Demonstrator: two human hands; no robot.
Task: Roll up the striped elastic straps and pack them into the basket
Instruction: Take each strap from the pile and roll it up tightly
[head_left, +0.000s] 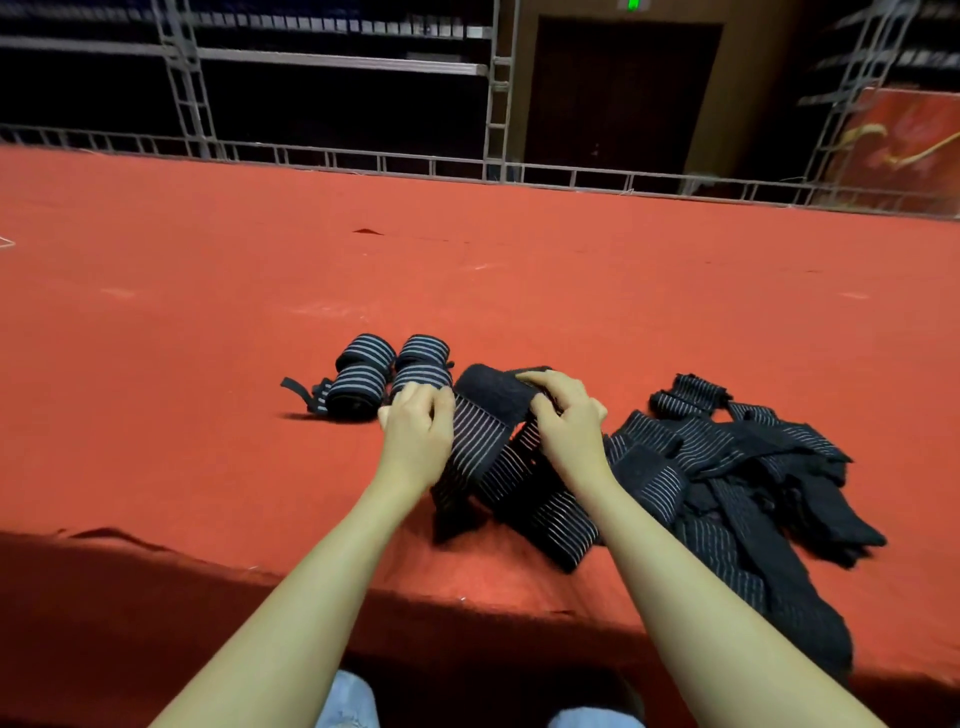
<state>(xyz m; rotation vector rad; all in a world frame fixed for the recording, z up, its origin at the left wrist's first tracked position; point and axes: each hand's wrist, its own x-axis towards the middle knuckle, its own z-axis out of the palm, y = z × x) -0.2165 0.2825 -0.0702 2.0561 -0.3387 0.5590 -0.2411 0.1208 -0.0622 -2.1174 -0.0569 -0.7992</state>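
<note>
At the near edge, a red tabletop (208, 312) runs far to metal railings (363, 158) and a dark door (621, 93). Both hands' fingers pinch a strap (485, 415): left hand (415, 426), right hand (569, 421). Loose straps (727, 467) lie right; two rolls (389, 371) lie just beyond the left hand.

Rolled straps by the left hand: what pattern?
Black with thin pale stripes, clearest in the head view.

Straps (524, 483) were matt ribbed black elastic cloth; table cover (208, 291) matt red felt; railing (363, 156) dull metal.
</note>
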